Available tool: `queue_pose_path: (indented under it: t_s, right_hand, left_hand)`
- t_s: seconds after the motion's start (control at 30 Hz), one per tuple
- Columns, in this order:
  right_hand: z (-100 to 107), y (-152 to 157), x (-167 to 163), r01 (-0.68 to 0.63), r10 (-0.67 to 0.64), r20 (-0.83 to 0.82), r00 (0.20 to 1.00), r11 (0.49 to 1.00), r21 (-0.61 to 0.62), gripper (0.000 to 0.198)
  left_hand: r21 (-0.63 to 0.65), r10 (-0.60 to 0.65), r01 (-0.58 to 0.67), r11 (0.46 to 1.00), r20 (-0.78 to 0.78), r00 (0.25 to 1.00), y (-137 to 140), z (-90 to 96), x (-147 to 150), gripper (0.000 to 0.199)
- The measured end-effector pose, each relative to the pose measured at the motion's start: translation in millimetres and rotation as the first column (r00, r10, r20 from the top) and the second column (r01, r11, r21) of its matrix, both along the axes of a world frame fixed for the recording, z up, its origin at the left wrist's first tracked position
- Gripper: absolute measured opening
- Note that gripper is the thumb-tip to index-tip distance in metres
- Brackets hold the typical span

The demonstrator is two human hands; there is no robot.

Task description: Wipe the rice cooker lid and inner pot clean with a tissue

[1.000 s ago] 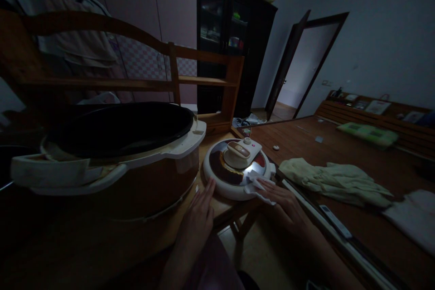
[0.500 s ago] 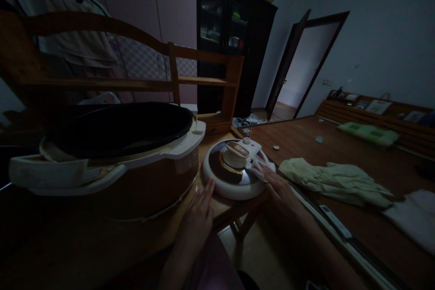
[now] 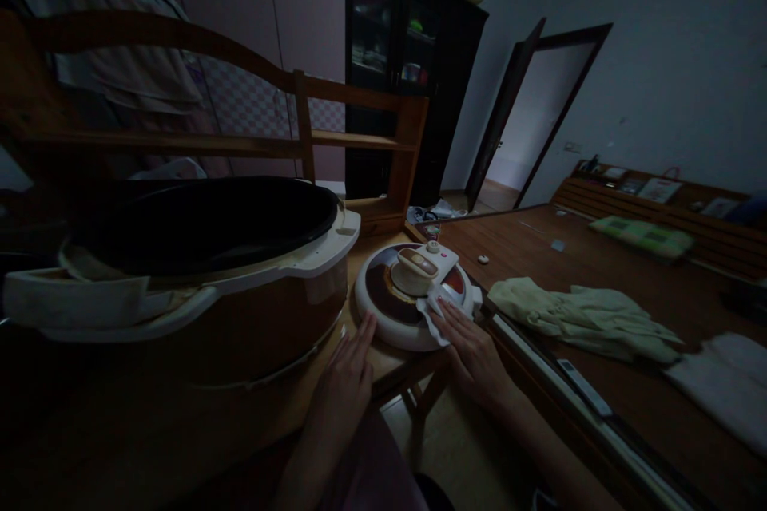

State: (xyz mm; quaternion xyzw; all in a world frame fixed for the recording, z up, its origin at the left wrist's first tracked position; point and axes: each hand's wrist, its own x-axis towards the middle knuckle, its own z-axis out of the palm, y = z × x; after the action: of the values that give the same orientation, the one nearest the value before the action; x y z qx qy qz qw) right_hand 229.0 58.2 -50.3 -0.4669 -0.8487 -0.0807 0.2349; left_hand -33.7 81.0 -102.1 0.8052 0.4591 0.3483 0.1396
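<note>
White-rimmed lid (image 3: 392, 305) flat on the counter (image 3: 388, 366), just right of the cooker (image 3: 291, 311), handle (image 3: 413, 279) up. On its front rim, a pale cloth (image 3: 434, 324), held under the outstretched fingers of the right hand (image 3: 472, 345), pressed down rather than bunched. Half a second ago, up beside the handle; now slid toward the near edge, leaving the red patch (image 3: 455, 281) uncovered again and probably shifting the wiping to the front. Left hand (image 3: 347, 374) flat and holding nothing, fingertips at the rim, about as before. Next, containers: cooker uncovered, black inner pot (image 3: 228, 227) seated within the white collar, inside too dark to judge. Farther back, a dark cabinet (image 3: 459, 80), with small colourful items (image 3: 411, 72) behind glass. Off to the right, a crumpled green garment (image 3: 587, 325) on the wooden bed (image 3: 515, 254).
</note>
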Motion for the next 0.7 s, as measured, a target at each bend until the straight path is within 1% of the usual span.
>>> queue_pose_path:
  t_s: [0.17,0.27,0.33,0.4,0.43,0.5,0.57,0.63,0.7]
  right_hand:
    - [2,-8,-6,-0.054,0.054,0.002,0.999,0.998,-0.016,0.056]
    - [6,-11,-5,-0.092,0.092,-0.026,0.995,0.995,-0.031,0.055]
    - [7,-13,0,-0.129,0.126,-0.086,0.988,0.991,-0.04,0.051]
    - [6,-16,7,-0.152,0.141,-0.206,0.968,0.988,-0.039,0.047]
    - [6,-18,11,-0.136,0.12,-0.285,0.951,0.99,-0.038,0.046]
    - [6,-21,19,-0.049,0.022,-0.435,0.9,0.998,-0.051,0.047]
    - [7,-21,25,0.053,-0.081,-0.515,0.854,0.996,-0.068,0.048]
    - [11,-18,28,0.101,-0.114,-0.517,0.848,0.994,-0.052,0.047]
    - [13,-12,26,0.101,-0.105,-0.46,0.882,0.994,-0.034,0.048]
  left_hand:
    - [0.003,-0.015,0.015,1.0,0.0,1.0,-1,1.2,0,0.077]
    - [-0.001,-0.015,0.015,1.0,-0.012,1.0,-1,2.1,0,0.077]
    - [-0.001,-0.013,0.013,1.0,-0.017,1.0,0,2.1,0,0.077]
    - [-0.001,-0.006,0.006,1.0,-0.018,1.0,0,1.9,0,0.076]
    - [-0.002,-0.002,0.002,1.0,-0.02,1.0,0,1.8,0,0.075]
    - [-0.004,0.003,-0.003,1.0,-0.022,1.0,0,1.6,0,0.074]
    - [-0.006,-0.002,0.002,1.0,-0.019,1.0,0,1.2,0,0.074]
    - [-0.01,-0.01,0.01,1.0,-0.014,1.0,0,0.2,0,0.074]
    - [-0.011,-0.012,0.012,1.0,-0.009,1.0,0,-1.0,1,0.075]
